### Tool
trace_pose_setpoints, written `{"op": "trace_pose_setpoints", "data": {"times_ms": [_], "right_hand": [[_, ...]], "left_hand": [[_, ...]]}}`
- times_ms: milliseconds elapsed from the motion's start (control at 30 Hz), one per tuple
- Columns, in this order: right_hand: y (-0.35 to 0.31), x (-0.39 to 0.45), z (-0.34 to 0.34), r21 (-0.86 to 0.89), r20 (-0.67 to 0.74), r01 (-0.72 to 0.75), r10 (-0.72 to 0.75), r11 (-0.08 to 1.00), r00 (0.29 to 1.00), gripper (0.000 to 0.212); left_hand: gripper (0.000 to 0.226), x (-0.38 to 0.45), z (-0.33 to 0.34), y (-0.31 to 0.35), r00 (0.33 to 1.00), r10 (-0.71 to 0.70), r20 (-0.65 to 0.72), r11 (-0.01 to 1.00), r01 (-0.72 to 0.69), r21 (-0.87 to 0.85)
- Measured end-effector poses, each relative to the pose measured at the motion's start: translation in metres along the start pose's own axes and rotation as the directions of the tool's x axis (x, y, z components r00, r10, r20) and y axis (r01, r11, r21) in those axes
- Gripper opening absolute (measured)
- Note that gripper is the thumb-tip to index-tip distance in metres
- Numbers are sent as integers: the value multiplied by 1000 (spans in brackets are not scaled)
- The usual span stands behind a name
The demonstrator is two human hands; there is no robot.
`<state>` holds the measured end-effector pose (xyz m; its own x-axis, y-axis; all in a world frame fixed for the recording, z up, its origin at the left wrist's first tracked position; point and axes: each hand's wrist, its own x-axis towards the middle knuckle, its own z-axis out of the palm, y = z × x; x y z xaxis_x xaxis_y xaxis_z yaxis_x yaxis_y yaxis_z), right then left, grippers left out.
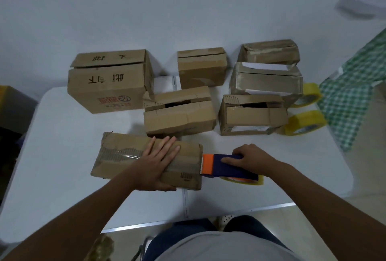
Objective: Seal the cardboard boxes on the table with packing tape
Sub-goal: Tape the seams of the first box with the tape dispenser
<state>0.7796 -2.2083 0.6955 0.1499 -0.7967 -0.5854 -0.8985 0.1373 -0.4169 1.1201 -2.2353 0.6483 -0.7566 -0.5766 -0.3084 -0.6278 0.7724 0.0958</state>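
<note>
At the near edge of the white table [62,145] we see the flat box [119,156], a low, wide carton of worn brown cardboard lying lengthwise. Its top is scuffed, with the outer paper torn away in patches so the ribbed corrugation shows. A glossy strip of clear tape [125,155] runs along its middle seam, and a small barcode is printed near its right front corner. The left hand [155,163] lies palm down on the box, fingers straight and a little spread, pressing the top. The right hand [253,159] curls round the tape dispenser [227,167], a dark blue plastic body with an orange head and a toothed blade that meets the right end of the box. A yellowish roll [242,181] sits under it. Behind stand more cartons, all dull brown and creased. The large printed box [108,85] at the left has black characters and a red logo, and its top flaps are not quite shut. The middle box [179,114] has ragged flaps gaping over a dark slot. The labelled box [252,116] to the right is open along its top as well. Further back are a small box [201,68], a box with white lining [267,79] and a crumpled far box [269,51]. Two translucent yellow tape rolls [307,122] stand on edge just beside the right-hand cartons, near a green checked cloth [351,102].
</note>
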Motion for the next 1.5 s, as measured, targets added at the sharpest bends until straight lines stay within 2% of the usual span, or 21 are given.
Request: {"op": "trace_pose_setpoints", "data": {"times_ms": [133,200,300,533,767,867,1000,1233,1500], "right_hand": [[0,6,5,0,13,42,-42,999,999,56],[2,6,5,-1,19,66,-65,998,998,55],[3,7,6,17,26,74,-74,997,997,54],[26,-6,8,122,9,79,-81,989,997,47],[71,-21,3,6,9,-21,21,1000,1000,54],[51,-8,6,-110,8,-47,48,993,999,62],[16,2,15,-209,-27,-126,123,970,992,57],[-24,12,35,-213,-63,-181,171,960,983,54],[-36,13,38,-251,-119,-244,220,937,968,54]], "left_hand": [[123,4,-10,8,999,-21,45,999,19,35],[126,20,-15,25,998,11,62,999,-14,49],[125,38,-13,44,999,23,38,1000,-23,9],[119,40,-5,42,1000,26,-7,999,-26,-32],[120,41,-5,44,1000,10,5,1000,-10,-2],[120,40,-5,45,1000,2,4,1000,-2,-6],[120,40,-5,45,1000,4,-16,1000,-4,-24],[118,39,-4,44,1000,15,-25,999,-16,-44],[118,38,-2,42,999,30,-39,998,-32,-53]]}}
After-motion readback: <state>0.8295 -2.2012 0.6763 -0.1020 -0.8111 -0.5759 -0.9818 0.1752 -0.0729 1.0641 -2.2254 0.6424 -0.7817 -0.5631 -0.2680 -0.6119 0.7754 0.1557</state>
